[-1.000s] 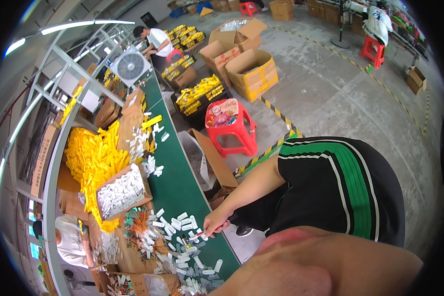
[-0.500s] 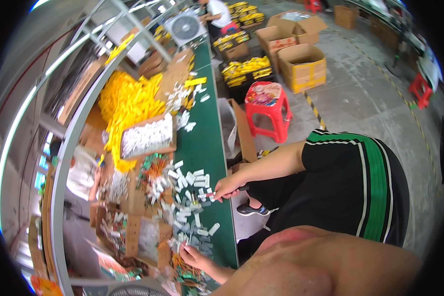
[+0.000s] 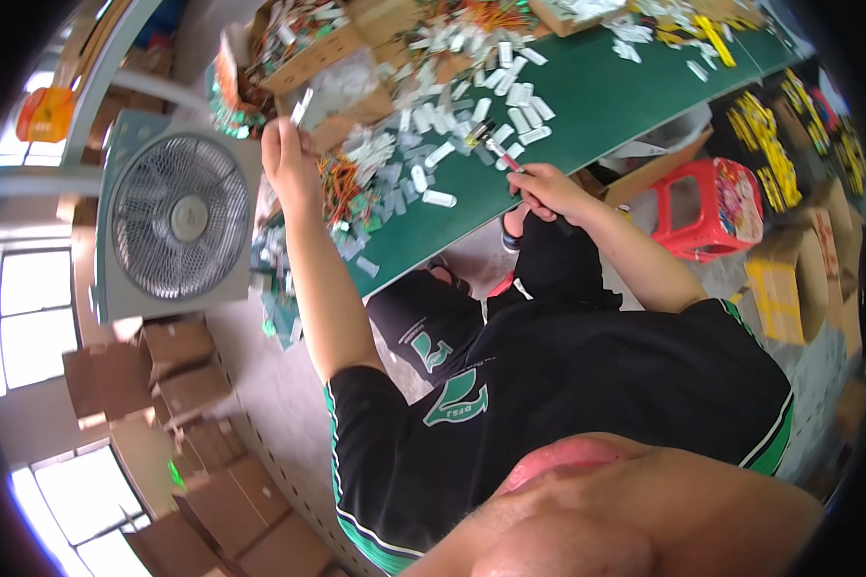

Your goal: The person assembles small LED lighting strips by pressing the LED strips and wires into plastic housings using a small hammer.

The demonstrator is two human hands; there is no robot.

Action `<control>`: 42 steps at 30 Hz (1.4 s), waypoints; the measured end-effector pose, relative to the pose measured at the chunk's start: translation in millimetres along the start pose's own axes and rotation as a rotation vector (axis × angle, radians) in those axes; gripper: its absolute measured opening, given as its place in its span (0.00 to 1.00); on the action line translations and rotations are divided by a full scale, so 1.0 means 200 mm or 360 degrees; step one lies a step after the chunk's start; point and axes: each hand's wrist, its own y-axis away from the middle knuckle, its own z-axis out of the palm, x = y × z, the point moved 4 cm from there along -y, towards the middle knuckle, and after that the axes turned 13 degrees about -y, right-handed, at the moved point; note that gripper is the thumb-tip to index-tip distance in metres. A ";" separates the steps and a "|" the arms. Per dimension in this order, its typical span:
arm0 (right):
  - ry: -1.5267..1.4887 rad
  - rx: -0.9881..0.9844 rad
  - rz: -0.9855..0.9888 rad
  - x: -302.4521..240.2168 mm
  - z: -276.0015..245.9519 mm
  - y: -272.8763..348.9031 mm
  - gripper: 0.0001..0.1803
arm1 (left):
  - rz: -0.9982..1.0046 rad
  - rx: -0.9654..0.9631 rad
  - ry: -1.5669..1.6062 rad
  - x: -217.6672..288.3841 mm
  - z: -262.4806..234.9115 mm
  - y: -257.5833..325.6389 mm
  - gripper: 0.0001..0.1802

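My right hand [image 3: 548, 190] is closed around the handle of a small hammer [image 3: 496, 146]. The hammer's head, metallic with a yellowish end, lies over white plastic pieces at the table's near edge. My left hand [image 3: 291, 165] is raised at the left, between the fan and the cardboard boxes, its fingers pinched on a small white plastic piece [image 3: 302, 106]. Many white oblong pieces [image 3: 527, 117] are scattered over the green table [image 3: 606, 91]. Translucent pieces and a tangle of orange and green wired parts [image 3: 342, 188] lie nearest my left forearm.
A large box fan [image 3: 185, 219] stands at the left. Open cartons of parts [image 3: 310, 60] line the table's far side. To the right are a red stool [image 3: 688, 216], a carton [image 3: 777, 288] and yellow goods [image 3: 765, 144]. Stacked brown boxes [image 3: 226, 510] stand lower left.
My view has turned toward the left, bringing the fan into full sight. The left hand has lifted off the pile with a white piece. The hammer stays in my right hand near the pieces.
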 end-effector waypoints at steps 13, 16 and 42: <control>0.0017 -0.0002 0.0003 0.00 -0.02 -0.02 0.17 | 0.0427 0.0350 -0.2179 0.04 -0.20 0.01 0.06; 0.0016 0.0027 -0.0047 0.01 -0.01 -0.02 0.17 | 0.1243 0.0607 -0.1772 0.11 -0.20 0.05 0.05; -0.0049 -0.0177 -0.0086 -0.15 0.54 0.03 0.14 | -0.0662 -0.0709 -0.0860 -0.05 0.26 0.79 0.05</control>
